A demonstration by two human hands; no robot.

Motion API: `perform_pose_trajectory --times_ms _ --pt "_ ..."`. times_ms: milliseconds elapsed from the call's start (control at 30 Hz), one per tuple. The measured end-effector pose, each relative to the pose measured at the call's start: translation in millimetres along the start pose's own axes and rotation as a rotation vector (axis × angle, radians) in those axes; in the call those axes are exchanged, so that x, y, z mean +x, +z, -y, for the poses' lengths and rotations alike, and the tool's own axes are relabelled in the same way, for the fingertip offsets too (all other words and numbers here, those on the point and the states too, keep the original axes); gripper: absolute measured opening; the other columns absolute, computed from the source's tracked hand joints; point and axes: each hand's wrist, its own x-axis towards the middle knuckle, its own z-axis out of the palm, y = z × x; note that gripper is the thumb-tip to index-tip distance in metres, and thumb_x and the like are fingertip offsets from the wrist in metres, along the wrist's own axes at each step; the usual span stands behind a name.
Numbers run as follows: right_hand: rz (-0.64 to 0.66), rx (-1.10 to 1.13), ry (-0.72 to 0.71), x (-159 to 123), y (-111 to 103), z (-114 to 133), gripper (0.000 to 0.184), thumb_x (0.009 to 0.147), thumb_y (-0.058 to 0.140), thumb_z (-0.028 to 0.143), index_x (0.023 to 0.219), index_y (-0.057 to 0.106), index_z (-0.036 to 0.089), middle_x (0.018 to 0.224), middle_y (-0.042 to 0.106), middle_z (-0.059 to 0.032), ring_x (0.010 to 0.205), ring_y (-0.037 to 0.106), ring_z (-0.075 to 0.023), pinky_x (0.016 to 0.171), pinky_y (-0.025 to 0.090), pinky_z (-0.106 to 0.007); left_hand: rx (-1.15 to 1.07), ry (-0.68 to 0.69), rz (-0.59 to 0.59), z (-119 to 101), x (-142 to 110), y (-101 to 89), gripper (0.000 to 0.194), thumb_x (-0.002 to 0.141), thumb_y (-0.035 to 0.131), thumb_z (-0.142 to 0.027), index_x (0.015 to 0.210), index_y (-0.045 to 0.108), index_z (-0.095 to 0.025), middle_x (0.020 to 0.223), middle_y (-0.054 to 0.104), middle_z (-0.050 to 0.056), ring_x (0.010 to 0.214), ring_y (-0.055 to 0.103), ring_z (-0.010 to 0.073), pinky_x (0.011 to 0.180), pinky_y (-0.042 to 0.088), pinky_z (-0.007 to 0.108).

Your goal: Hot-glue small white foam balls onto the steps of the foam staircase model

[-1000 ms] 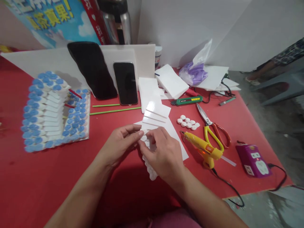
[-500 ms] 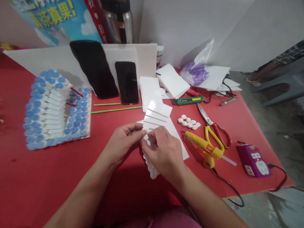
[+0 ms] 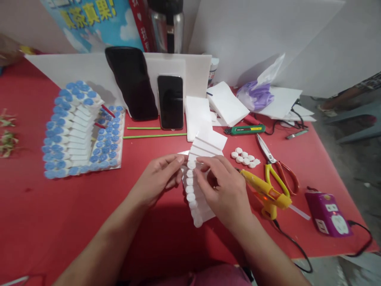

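A white stepped card piece [image 3: 207, 147], with a row of small white round pieces [image 3: 190, 189] along its left edge, lies in front of me. My left hand [image 3: 162, 176] is closed at that edge, thumb and fingers gripping it near the top of the row. Over the right part of the card hovers my right hand [image 3: 228, 186], thumb and index finger apart, with nothing visible between them. Their tips are close to the upper round pieces. A loose cluster of white round pieces [image 3: 245, 157] sits to the right. Beside it rests a yellow glue gun [image 3: 263, 188] with a lit orange light.
On the left stands a stair-shaped model [image 3: 80, 135] covered in blue-topped pieces. Two phones [image 3: 170, 102] lean on a white board [image 3: 196, 65]. Green sticks [image 3: 154, 136], scissors [image 3: 269, 155], a green cutter [image 3: 247, 129], white cards [image 3: 228, 103] and a purple power box [image 3: 327, 214] lie around.
My right fingers have come away from the round piece at the top of the row and spread apart. The row now shows more fully. The view has swung left.
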Motion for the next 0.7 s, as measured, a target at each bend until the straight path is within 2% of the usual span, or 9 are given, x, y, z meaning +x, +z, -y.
perform_pose_trajectory --times_ms 133,233,500,700 --pt "-0.009 0.028 0.006 1 5 1 0.016 0.099 0.063 0.015 0.112 0.072 0.017 0.096 0.073 -0.0068 0.08 0.07 -0.0168 0.071 0.056 -0.03 -0.015 0.003 0.023 0 -1 -0.7 0.038 0.087 0.079 -0.054 0.099 0.076 -0.018 0.063 0.055 -0.002 0.057 0.046 0.0085 0.052 0.032 0.019" --pt "-0.001 0.044 0.007 0 6 1 0.01 0.099 0.064 0.015 0.104 0.072 0.02 0.097 0.072 -0.0058 0.083 0.071 -0.0162 0.075 0.057 -0.029 -0.023 0.007 0.016 1 0 -1.6 0.035 0.088 0.078 -0.052 0.097 0.076 -0.018 0.063 0.054 -0.004 0.055 0.042 0.0076 0.052 0.032 0.019" --pt "0.027 0.038 0.012 0 7 1 0.009 0.099 0.064 0.014 0.103 0.069 0.021 0.095 0.071 -0.0039 0.076 0.067 -0.0149 0.07 0.056 -0.029 0.031 0.021 -0.003 5 0 -4.9 0.036 0.085 0.081 -0.053 0.098 0.077 -0.019 0.063 0.058 -0.002 0.052 0.045 0.0086 0.049 0.03 0.022" --pt "-0.06 0.024 0.022 -5 -8 1 0.01 0.099 0.065 0.016 0.108 0.067 0.02 0.09 0.068 -0.002 0.07 0.063 -0.013 0.067 0.054 -0.028 -0.021 -0.023 -0.061 3 -1 -1.3 0.04 0.077 0.09 -0.043 0.106 0.078 -0.019 0.08 0.069 0.0 0.06 0.055 0.0082 0.058 0.043 0.022"
